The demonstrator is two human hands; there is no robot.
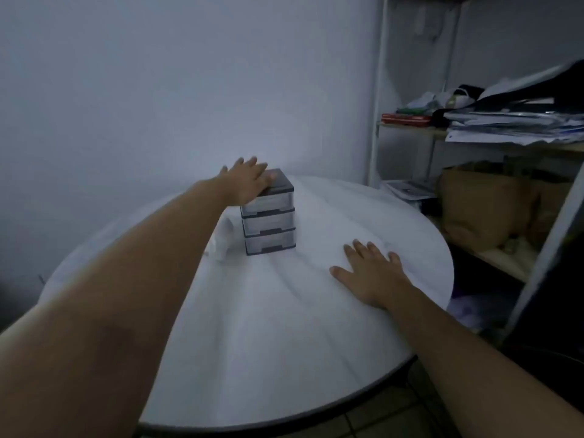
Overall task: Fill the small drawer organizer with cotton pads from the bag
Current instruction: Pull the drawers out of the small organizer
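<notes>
From the head camera, the drawer organizer [269,213] stands upright on the round white bench [284,358], three drawers stacked and all shut, toward twelve o'clock from the person. The left hand [249,181] rests on its top, fingers [252,162] spread and not clamped on anything. The right hand [373,276] lies flat on the bench at the organizer's four o'clock, fingers apart, empty. The bag of cotton pads [222,240] sits just beside the organizer at nine o'clock, so the left hand looks nearer to it.
</notes>
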